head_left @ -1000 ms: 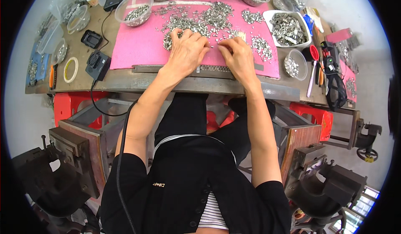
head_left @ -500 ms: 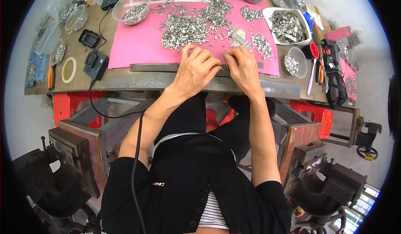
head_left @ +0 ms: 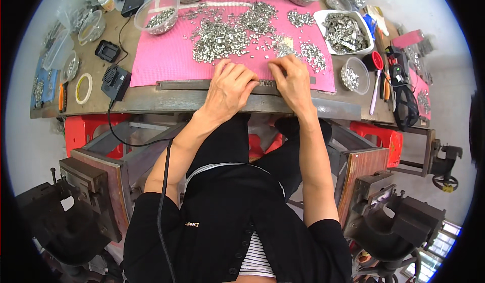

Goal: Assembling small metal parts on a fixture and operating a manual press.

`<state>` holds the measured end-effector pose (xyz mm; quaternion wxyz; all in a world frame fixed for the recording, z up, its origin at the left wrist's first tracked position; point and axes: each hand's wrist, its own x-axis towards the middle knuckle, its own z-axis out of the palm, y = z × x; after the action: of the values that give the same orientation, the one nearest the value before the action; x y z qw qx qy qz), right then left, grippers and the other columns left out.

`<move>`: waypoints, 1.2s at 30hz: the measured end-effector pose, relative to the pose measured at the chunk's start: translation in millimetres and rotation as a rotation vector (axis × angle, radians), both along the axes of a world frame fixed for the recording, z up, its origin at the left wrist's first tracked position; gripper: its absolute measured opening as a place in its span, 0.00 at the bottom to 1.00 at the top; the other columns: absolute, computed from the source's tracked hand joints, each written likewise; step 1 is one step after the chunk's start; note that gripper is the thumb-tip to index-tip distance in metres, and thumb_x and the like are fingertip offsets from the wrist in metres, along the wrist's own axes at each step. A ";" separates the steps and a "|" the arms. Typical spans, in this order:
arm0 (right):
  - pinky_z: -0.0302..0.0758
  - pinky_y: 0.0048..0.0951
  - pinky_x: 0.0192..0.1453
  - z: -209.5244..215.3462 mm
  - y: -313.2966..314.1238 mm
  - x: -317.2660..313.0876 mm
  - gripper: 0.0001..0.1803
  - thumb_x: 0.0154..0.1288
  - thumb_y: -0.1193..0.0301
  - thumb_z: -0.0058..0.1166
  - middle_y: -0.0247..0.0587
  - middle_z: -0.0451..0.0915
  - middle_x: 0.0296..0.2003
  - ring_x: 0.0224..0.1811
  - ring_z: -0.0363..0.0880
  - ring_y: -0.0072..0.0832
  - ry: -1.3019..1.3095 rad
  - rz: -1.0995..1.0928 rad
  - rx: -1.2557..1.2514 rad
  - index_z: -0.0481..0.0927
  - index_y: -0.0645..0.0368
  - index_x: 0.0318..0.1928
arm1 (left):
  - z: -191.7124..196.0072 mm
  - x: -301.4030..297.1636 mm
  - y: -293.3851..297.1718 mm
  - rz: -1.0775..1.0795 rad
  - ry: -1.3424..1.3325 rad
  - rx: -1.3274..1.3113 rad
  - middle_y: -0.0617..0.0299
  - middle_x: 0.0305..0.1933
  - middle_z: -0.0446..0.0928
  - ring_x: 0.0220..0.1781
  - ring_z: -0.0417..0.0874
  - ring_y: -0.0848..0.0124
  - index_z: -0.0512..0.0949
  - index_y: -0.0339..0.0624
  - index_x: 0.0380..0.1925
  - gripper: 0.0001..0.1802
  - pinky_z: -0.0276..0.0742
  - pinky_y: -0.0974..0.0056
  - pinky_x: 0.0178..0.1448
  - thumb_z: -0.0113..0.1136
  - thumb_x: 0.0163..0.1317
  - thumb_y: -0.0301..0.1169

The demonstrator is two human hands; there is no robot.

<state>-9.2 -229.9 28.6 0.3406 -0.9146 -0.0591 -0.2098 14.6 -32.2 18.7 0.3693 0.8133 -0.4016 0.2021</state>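
Note:
Both hands work at a long dark metal bar (head_left: pixel 184 85) lying along the front edge of the pink mat (head_left: pixel 161 60). My left hand (head_left: pixel 230 85) is closed, its bent fingers over the bar and the thumb toward the index finger. To its right, my right hand (head_left: pixel 293 83) is closed too, thumb and index finger pinched near the bar. Whatever the fingertips hold is hidden. In the gap between the hands, a short row of small metal pieces (head_left: pixel 266 83) sits on the bar. Beyond them spreads a loose pile of small silvery metal parts (head_left: pixel 220 40).
Clear plastic tubs (head_left: pixel 157 17) of parts line the back. At right stand a white tray (head_left: pixel 326 43) of metal pieces, a round tub (head_left: pixel 355 76) and a red-headed tool (head_left: pixel 374 60). A black cabled device (head_left: pixel 116 82) and tape roll (head_left: pixel 83 88) lie left. Vises (head_left: pixel 404 222) flank me below.
My hands have moved slightly apart, the left one shifting left, so more of the row of pieces on the bar shows between them. The whole view has shifted a little.

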 end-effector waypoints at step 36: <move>0.69 0.43 0.50 -10.5 1.8 59.2 0.05 0.64 0.70 0.63 0.43 0.80 0.35 0.42 0.80 0.42 -0.079 0.043 -0.224 0.86 0.57 0.38 | -0.8 -3.2 -8.5 0.006 0.066 -0.012 0.60 0.36 0.78 0.43 0.80 0.59 0.83 0.44 0.41 0.08 0.64 0.43 0.72 0.66 0.62 0.26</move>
<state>50.0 -228.2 18.1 0.2380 -0.9365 -0.1153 -0.2303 11.4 -40.8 17.9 0.3865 0.8185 -0.3857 0.1785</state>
